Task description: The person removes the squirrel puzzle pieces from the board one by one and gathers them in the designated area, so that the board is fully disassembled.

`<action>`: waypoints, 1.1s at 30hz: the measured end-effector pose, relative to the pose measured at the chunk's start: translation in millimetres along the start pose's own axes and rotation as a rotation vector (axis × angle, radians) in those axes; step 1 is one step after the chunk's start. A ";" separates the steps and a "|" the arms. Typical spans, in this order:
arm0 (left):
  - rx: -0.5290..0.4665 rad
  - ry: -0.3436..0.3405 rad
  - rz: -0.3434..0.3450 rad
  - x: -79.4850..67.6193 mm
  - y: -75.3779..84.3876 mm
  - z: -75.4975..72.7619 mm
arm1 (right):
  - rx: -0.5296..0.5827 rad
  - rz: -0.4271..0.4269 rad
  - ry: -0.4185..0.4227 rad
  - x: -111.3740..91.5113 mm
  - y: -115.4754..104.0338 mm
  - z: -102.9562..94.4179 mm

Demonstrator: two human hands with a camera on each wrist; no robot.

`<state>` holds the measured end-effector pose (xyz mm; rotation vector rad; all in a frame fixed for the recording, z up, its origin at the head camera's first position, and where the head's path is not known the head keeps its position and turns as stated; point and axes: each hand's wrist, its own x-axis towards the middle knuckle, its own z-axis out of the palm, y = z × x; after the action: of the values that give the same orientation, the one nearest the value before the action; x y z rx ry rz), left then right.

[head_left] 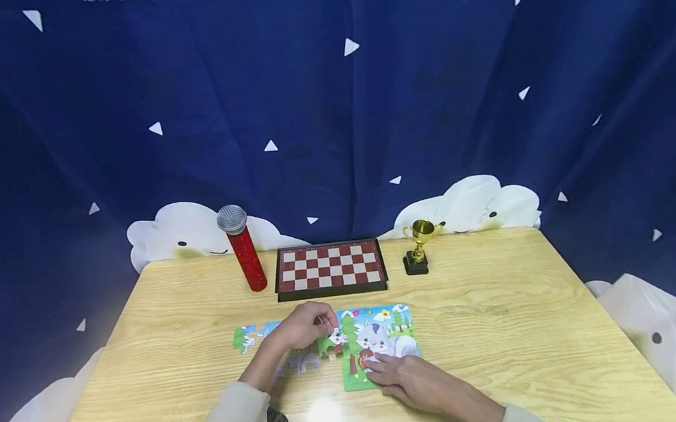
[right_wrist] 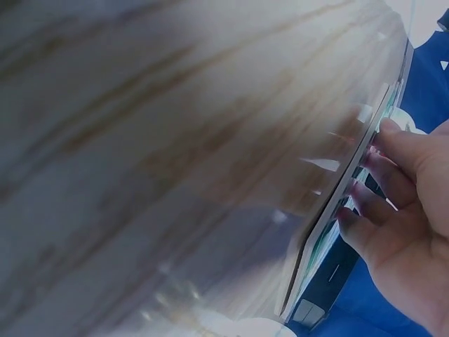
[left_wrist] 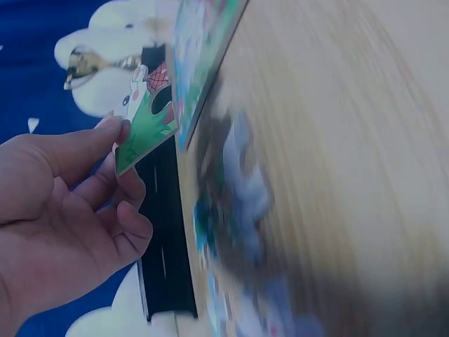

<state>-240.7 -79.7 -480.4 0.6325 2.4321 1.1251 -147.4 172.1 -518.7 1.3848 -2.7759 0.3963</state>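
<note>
My left hand [head_left: 308, 325] pinches a jigsaw puzzle piece [left_wrist: 149, 123] between thumb and fingers. The piece is green at one edge, with part of a white animal face on it, and hangs just left of the puzzle board [head_left: 356, 382]. A white squirrel among trees is pictured on that board. My right hand [head_left: 414, 380] rests on its lower right part, fingers extended over the picture and covering some of it. More loose puzzle pieces [head_left: 243, 339] lie on the table to the left, partly hidden by my left hand and forearm.
Behind the puzzle stands a red and white chessboard [head_left: 329, 267]. A red microphone [head_left: 246, 255] is to its left and a small gold trophy [head_left: 419, 247] to its right. The wooden table [head_left: 497, 311] ends at a blue curtain [head_left: 313, 90].
</note>
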 end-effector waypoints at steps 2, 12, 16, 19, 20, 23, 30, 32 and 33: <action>-0.003 0.016 -0.014 -4.9 -6.3 -5.8 | 0.006 0.007 -0.006 -0.1 0.0 -0.1; -0.014 0.039 -0.037 -33.6 -35.9 -37.2 | 0.022 0.014 -0.030 0.3 0.3 -1.3; -0.017 0.040 -0.050 -45.9 -45.4 -51.2 | 0.031 0.013 -0.030 0.1 0.4 -2.0; -0.021 0.035 -0.079 -54.8 -52.6 -60.4 | 0.035 0.013 -0.031 0.5 0.1 -2.4; -0.020 0.031 -0.083 -57.8 -54.9 -63.1 | 0.035 0.014 -0.032 0.6 0.1 -2.3; -0.015 0.019 -0.089 -66.5 -61.5 -69.9 | 0.031 0.018 -0.040 1.4 -0.6 -3.1; 0.029 0.018 -0.116 -81.5 -72.7 -75.3 | 0.024 0.019 -0.047 0.6 -1.5 -4.6; 0.034 0.021 -0.135 -84.3 -74.0 -75.1 | 0.029 0.016 -0.046 0.6 -1.7 -5.1; 0.034 0.022 -0.144 -85.4 -74.5 -75.0 | 0.030 0.017 -0.049 0.6 -1.8 -5.3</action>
<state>-226.5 -214.8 -480.2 0.4495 2.4759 1.0402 -146.9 171.7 -513.1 1.3964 -2.8342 0.4119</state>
